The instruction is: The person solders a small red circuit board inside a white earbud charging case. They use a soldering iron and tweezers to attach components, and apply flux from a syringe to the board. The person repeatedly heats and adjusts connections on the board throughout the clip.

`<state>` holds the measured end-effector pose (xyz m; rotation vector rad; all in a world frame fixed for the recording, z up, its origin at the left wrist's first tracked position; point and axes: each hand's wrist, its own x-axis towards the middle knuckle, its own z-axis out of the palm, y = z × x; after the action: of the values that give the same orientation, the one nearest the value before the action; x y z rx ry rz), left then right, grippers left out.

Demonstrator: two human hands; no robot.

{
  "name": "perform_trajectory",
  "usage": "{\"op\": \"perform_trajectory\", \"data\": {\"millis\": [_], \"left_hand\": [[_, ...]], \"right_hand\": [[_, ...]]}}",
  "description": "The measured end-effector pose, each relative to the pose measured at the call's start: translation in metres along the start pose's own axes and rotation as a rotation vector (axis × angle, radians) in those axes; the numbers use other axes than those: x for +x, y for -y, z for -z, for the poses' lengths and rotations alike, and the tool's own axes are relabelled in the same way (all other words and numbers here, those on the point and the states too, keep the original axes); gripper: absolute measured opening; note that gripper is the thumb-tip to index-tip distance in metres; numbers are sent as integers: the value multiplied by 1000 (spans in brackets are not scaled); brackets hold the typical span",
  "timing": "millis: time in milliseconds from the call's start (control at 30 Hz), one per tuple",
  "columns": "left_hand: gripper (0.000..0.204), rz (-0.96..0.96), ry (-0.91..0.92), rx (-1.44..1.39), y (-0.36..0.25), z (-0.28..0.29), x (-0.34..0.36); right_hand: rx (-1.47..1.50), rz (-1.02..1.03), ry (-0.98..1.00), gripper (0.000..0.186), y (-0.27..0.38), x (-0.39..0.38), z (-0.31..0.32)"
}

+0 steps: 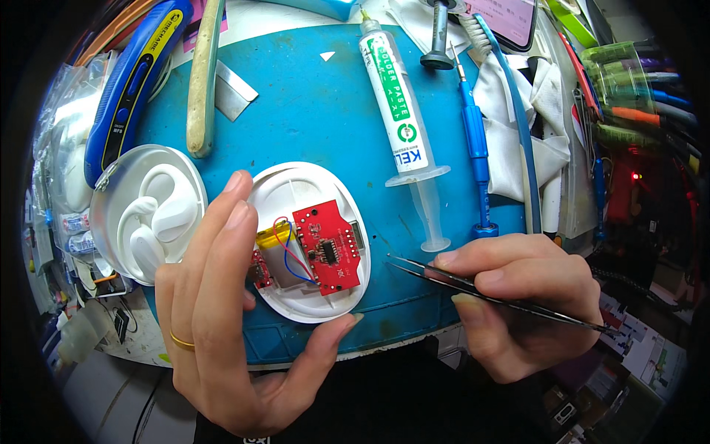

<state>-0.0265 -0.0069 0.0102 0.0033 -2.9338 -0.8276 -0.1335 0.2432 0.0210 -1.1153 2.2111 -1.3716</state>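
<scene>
An oval white earphone case half [344, 177] lies on the blue mat with its inside up. Within it sit a red circuit board [325, 229], a yellow-taped silver battery [275, 237] and thin red and blue wires. My left hand [222, 318], a ring on one finger, grips the case half by its rim, fingers on the left side and thumb at the lower edge. In my right hand [521, 307] are dark, thin tweezers [481, 288], pinched between thumb and fingers. Their tips are slightly parted and point left, just right of the case, not touching it.
Left of my left hand sits a white case half with earphones [159, 207]. Behind it lie a blue utility knife [137, 81] and a worn handle [202, 81]. A large labelled syringe [396, 103], blue screwdriver [477, 148] and blue brush [510, 81] lie farther right.
</scene>
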Motion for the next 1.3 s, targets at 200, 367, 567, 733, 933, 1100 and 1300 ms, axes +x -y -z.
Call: {"op": "perform_trajectory", "data": {"millis": [200, 367, 567, 733, 933, 1100, 1300], "left_hand": [[96, -22, -28, 1, 1, -2, 0], [96, -44, -44, -4, 2, -4, 0], [96, -35, -35, 7, 1, -3, 0], [96, -29, -34, 9, 1, -3, 0], [97, -39, -30, 0, 2, -2, 1], [96, -25, -38, -8, 1, -3, 0], [96, -39, -32, 0, 2, -2, 0]], "right_hand": [[10, -2, 5, 41, 0, 1, 0], [19, -6, 12, 42, 0, 1, 1], [1, 4, 28, 43, -1, 0, 2], [23, 13, -14, 43, -2, -2, 0], [27, 16, 17, 42, -3, -1, 2], [34, 2, -2, 41, -1, 0, 0], [29, 0, 2, 40, -1, 0, 1]]}}
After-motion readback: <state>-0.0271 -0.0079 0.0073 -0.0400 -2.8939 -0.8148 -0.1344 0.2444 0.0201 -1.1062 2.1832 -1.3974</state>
